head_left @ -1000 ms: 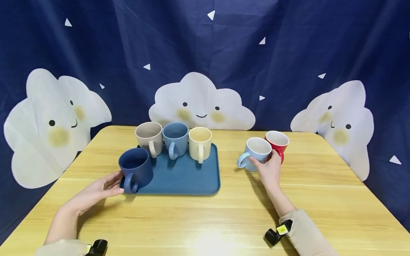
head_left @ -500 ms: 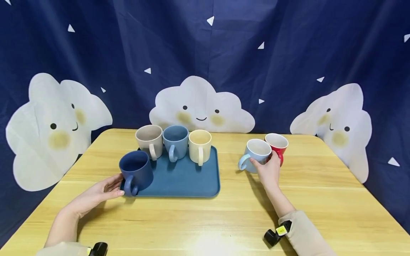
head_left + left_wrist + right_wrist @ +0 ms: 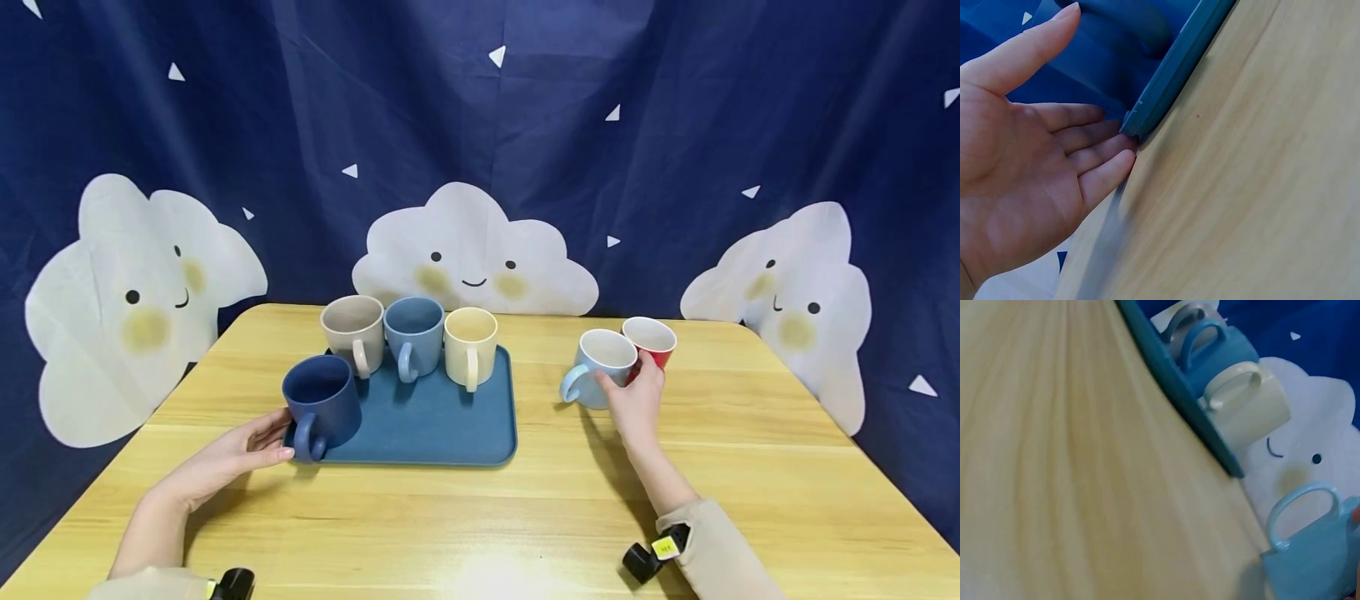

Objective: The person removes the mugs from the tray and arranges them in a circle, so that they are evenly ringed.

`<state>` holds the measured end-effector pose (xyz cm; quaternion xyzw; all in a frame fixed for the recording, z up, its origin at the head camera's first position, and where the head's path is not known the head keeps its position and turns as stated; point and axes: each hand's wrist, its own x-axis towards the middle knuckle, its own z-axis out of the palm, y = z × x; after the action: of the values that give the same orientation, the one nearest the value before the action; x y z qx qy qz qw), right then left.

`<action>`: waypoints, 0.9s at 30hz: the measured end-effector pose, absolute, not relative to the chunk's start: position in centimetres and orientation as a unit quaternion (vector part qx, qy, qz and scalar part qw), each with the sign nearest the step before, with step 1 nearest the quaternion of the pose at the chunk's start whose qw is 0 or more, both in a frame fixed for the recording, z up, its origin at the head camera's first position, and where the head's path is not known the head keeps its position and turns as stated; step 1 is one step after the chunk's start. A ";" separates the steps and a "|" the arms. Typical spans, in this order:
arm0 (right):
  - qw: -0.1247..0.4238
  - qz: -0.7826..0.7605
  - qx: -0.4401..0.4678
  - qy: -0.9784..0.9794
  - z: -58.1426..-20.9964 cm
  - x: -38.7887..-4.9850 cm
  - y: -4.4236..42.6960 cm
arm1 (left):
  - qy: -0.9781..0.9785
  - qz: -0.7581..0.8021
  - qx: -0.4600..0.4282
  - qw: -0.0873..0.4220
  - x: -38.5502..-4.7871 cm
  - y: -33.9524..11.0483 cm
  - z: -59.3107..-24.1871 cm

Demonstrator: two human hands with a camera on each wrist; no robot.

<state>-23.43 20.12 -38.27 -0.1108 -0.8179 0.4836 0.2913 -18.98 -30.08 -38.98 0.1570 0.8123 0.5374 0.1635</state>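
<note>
On the table, my left hand (image 3: 217,458) lies beside the front left corner of a blue tray (image 3: 450,433), next to a navy mug (image 3: 330,412). The left wrist view has its palm facing the camera, thumb raised and fingertips touching the tray corner. My right hand (image 3: 636,404) holds a light blue mug (image 3: 596,387) by its right side, thumb in front, fingers reaching into the gap toward a red mug (image 3: 656,350), whose handle is hidden. In the right wrist view the light blue mug (image 3: 1319,559) shows with only a bit of finger.
Along the tray's back stand a grey-beige mug (image 3: 348,337), a mid-blue mug (image 3: 420,337) and a cream mug (image 3: 467,354), handles facing front. Behind the wooden table (image 3: 420,533) hangs a dark blue curtain (image 3: 420,108) with cloud prints.
My right hand has shifted slightly right, its thumb sliding along the light blue mug and covering the red mug's handle. The left hand and mugs stay about where they were; the head view tilts slightly.
</note>
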 end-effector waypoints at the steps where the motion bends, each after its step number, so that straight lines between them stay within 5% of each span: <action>1: 0.295 0.488 -0.109 -0.814 -38.0 -23.3 20.1 | 0.813 0.537 0.156 0.164 -18.9 -30.1 -39.0; 12: 0.259 0.536 -0.050 -0.802 -33.6 -21.6 18.7 | 0.809 0.537 0.156 0.182 -19.1 -30.2 -38.8; 27: 0.174 0.525 0.119 -0.825 -32.4 -21.6 9.6 | 0.804 0.545 0.165 0.169 -19.0 -30.2 -38.9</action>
<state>-21.56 9.55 -32.39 0.1190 -0.8246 0.5249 0.1741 -19.01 -30.18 -38.91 0.1649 0.8044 0.5452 0.1690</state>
